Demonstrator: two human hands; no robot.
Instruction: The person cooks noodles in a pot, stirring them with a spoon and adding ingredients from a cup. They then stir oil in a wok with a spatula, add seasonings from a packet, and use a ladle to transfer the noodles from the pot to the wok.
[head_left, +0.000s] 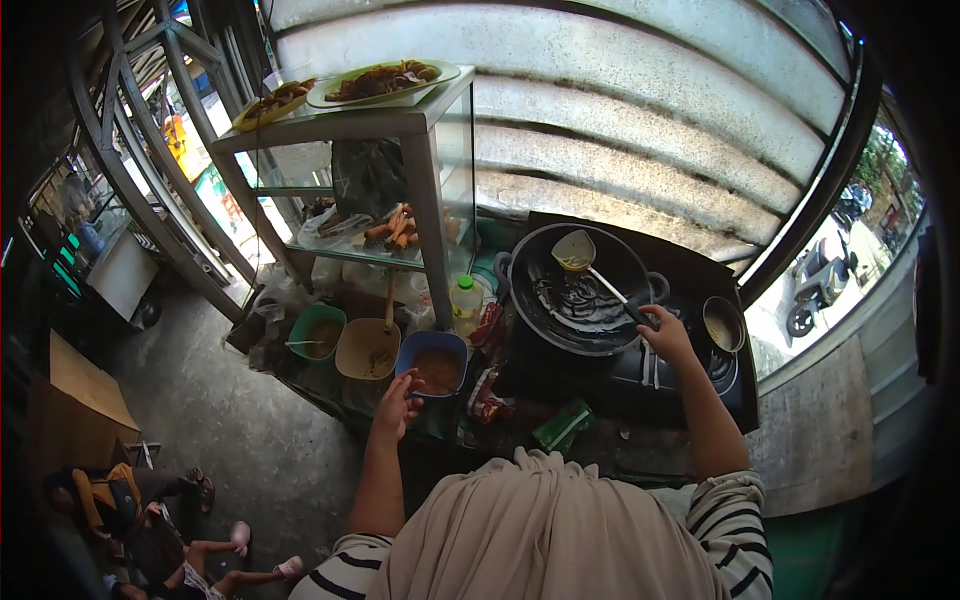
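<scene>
My right hand (668,334) is closed around the dark handle of a ladle (574,249). The ladle's pale bowl lies over the far side of a black wok (527,318), where dark, glossy oil wets the bottom. My left hand (399,405) is open, fingers apart, with its fingertips right at the near-left rim of a blue bowl (404,352). Orange-brown sauce fills part of that bowl. Beside it stand a tan container (352,338) with a wooden-handled utensil and a green bowl (302,330) with a spoon.
A small pan (722,325) sits right of the wok on the black stove (540,372). Left of the wok are a green-capped bottle (466,303) and red packets (487,398). A glass display case (437,200) bears plates of food. Two people (125,500) sit at lower left.
</scene>
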